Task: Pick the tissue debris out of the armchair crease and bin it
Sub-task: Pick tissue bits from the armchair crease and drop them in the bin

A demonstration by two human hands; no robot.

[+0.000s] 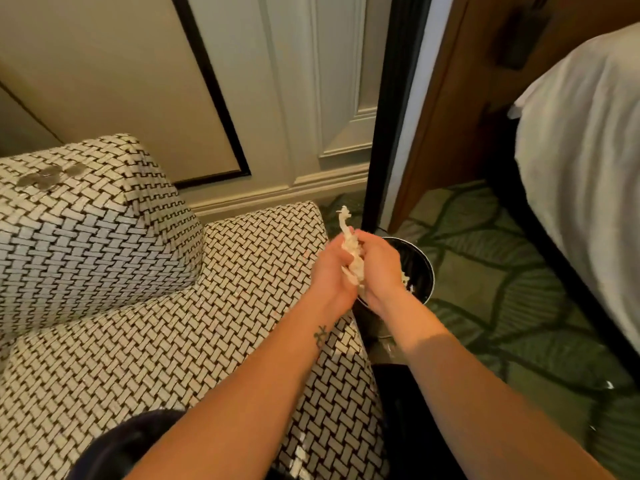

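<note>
A wad of white tissue debris (pixel 350 251) is pressed between my two hands, with a twisted strand sticking up from the top. My left hand (pixel 332 271) and my right hand (pixel 379 268) both curl round it. They hover at the right edge of the armchair seat (pixel 173 323), partly over a round black bin (pixel 420 268) standing on the floor beside the chair. More white tissue lies inside the bin. The armchair is woven in a black and white basket pattern; its crease runs between the seat and the arm (pixel 86 230).
A few coins (pixel 48 176) lie on top of the chair arm. Small white scraps (pixel 298 459) sit on the seat's front edge. A bed with white linen (pixel 581 174) fills the right side. Green patterned carpet (pixel 502 278) lies between. A panelled wall stands behind.
</note>
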